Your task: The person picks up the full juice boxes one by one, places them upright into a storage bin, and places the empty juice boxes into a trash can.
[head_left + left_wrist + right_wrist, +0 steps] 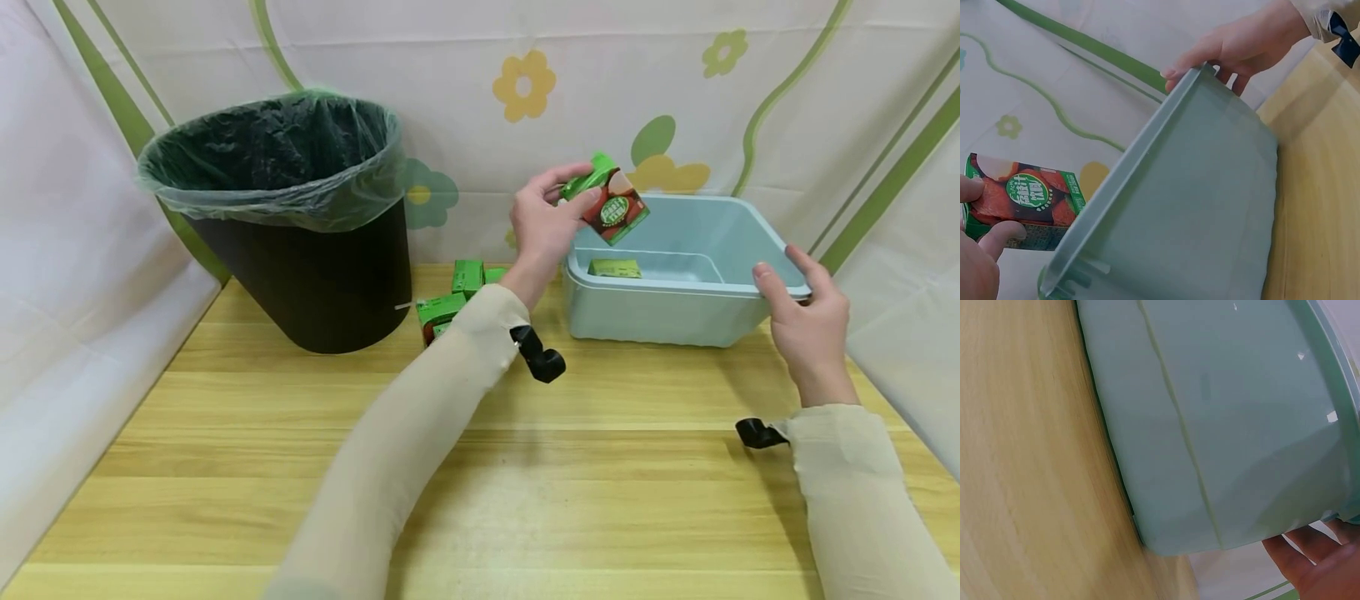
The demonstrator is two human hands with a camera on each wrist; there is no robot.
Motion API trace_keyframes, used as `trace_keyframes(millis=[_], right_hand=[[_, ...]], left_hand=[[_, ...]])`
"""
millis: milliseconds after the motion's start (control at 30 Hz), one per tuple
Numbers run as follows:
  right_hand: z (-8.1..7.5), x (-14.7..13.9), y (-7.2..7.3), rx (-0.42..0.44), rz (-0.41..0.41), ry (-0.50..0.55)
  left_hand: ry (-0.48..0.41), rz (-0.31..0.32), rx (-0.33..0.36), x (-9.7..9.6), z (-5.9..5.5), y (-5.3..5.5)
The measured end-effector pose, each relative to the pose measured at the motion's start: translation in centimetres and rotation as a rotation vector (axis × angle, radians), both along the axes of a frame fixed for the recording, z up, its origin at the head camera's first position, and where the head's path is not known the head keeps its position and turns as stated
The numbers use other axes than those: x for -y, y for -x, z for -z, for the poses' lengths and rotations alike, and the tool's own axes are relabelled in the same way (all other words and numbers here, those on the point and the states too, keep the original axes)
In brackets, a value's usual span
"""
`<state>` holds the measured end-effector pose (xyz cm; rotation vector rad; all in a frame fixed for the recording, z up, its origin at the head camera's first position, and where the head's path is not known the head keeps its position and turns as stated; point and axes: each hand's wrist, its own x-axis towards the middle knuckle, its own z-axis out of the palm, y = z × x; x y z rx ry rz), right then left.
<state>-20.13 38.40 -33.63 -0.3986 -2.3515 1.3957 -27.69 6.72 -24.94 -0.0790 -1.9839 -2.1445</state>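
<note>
My left hand [546,218] pinches a green and red juice box [617,208] between thumb and fingers, above the left rim of a pale blue plastic bin [652,312]. The left wrist view shows the box's fruit-printed face [1025,194] tilted beside the bin's rim. On the bin's right front corner, my right hand [810,321] grips the rim, thumb on top and fingers around the outside. Inside the bin lies another green carton [615,268]. Several more green juice boxes [441,308] stand on the table near my left forearm, which partly hides them.
A black waste bin [315,283] lined with a translucent green bag [337,200] stands at the left. A thin white straw [403,306] shows by its base. Behind everything hangs a white flower-patterned cloth [465,75]. The wooden table [525,508] extends toward me.
</note>
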Motion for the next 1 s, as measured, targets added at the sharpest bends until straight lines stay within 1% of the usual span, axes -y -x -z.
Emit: trace_keyframes(millis=[100,200,367,533,667,867,1000], right_hand=[[-0.1,0.1,0.0,0.003,0.009,0.008],[-0.2,0.1,0.0,0.004,0.021,0.014],[-0.2,0.1,-0.1,0.011,0.026,0.030],[-0.1,0.0,-0.1,0.009,0.027,0.030],[0.0,0.0,0.0,0.003,0.027,0.026],[-0.2,0.2,0.1,0.001,0.023,0.022],[-0.3,0.3,0.1,0.001,0.021,0.023]], left_hand=[[0.040,-0.004,-0.013,-0.7,0.5,0.3],[0.104,-0.002,-0.044,-1.2,1.1,0.5],[0.184,0.023,-0.101,-1.9,1.9,0.9],[0.256,0.031,-0.126,-2.5,2.4,1.1],[0.332,0.038,-0.135,-2.7,2.8,1.3],[0.465,0.067,-0.159,-2.6,3.0,1.7],[0.552,0.119,-0.175,-2.4,2.9,2.0]])
